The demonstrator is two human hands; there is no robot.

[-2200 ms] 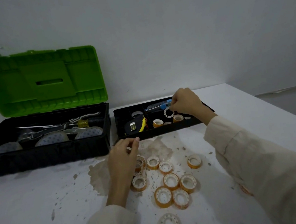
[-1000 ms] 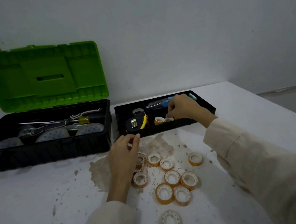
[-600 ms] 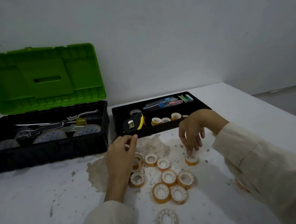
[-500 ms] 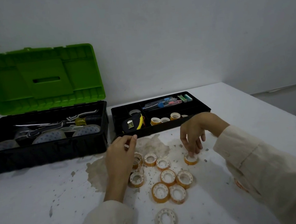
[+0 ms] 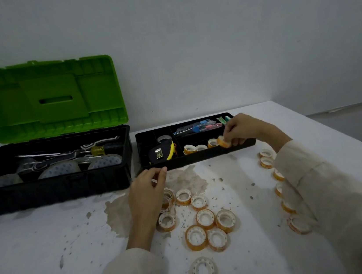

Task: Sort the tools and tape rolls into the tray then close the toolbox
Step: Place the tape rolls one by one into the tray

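- Since earlier, my right hand [image 5: 241, 129] had carried a pinched tape roll [image 5: 223, 142] from the counter [image 5: 53, 257] to above the tray [image 5: 201, 157]'s front compartment.
- My left hand [image 5: 146, 189] lay curled near the tray; holding anything, I couldn't tell.
- I judged it should settle beside the rolls [image 5: 189, 149] inside.

The right hand [image 5: 241, 129] is back up at the tray [image 5: 201, 158], and this time its fingers [image 5: 227, 134] pinch a tape roll [image 5: 223, 142] just above the front compartment. Half a second ago it was down on the worktop [image 5: 51, 245] closing on that roll, which has now left the right side of the cluster.
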